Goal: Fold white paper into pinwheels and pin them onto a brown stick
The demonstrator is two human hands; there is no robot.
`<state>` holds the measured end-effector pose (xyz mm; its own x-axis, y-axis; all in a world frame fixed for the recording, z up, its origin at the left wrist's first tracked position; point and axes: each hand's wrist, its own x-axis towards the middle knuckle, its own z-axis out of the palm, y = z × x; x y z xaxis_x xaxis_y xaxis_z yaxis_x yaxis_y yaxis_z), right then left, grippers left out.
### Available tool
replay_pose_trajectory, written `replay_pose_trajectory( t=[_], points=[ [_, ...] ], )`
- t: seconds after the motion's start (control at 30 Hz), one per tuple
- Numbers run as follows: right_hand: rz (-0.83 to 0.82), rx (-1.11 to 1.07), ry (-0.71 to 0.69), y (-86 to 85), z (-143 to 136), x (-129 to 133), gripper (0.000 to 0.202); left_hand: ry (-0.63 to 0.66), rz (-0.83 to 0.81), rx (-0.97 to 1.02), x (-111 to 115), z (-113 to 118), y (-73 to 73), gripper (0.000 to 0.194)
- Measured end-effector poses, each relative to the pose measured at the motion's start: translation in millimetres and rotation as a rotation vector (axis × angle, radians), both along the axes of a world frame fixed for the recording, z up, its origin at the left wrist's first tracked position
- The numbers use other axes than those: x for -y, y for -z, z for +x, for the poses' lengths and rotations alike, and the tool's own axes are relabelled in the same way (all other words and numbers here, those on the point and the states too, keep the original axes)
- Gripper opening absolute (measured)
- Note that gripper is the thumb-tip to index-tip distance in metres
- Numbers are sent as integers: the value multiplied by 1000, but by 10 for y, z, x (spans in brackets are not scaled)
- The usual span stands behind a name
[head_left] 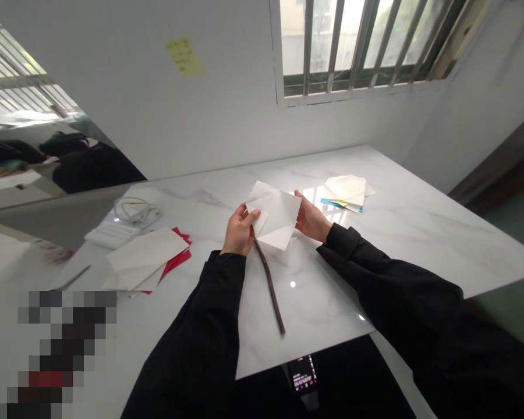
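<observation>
Above the table I have a creased piece of white paper (276, 218), partly folded. My left hand (241, 228) is closed on its left side, the thumb pressing a small folded part from the front. At the paper's right edge is my right hand (311, 218), its fingers partly behind the sheet and pinching that edge. A thin brown stick (269, 283) slants down from just beneath my left hand toward the table's front edge. Whether my left fingers touch the stick's upper end is hidden.
White and red papers (148, 260) lie at left, beside a white cable (137, 209). Another paper stack (346, 191), with blue and yellow edges, lies at the back right. A lit screen (303, 374) shows below the table's front edge. A yellow note (186, 56) hangs on the wall.
</observation>
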<state>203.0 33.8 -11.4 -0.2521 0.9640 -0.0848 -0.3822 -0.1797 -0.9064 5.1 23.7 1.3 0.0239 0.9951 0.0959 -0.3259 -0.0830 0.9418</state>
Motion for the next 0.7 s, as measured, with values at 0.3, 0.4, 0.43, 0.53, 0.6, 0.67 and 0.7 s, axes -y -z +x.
replay_pose_trajectory(
  t=[0.3,0.4,0.43,0.53,0.6,0.67,0.7],
  points=[
    [-9,-35,-167,76,-49,66,44,-96,5,-15,-7,-54,18,51],
    [30,-22,-166,99,-59,65,40,-77,21,-25,-5,-48,38,51],
    [36,-18,-161,106,-67,66,39,-71,26,-33,-6,-45,47,51],
    [42,-24,-146,111,-100,76,39,-43,29,-69,-1,-27,64,51],
    [39,-37,-131,104,-117,82,38,-9,26,-89,11,-12,57,51],
    [36,-49,-112,99,-120,78,35,34,12,-94,29,-3,34,51],
    [35,-53,-103,100,-116,72,35,53,2,-91,38,-2,20,50]
  ],
)
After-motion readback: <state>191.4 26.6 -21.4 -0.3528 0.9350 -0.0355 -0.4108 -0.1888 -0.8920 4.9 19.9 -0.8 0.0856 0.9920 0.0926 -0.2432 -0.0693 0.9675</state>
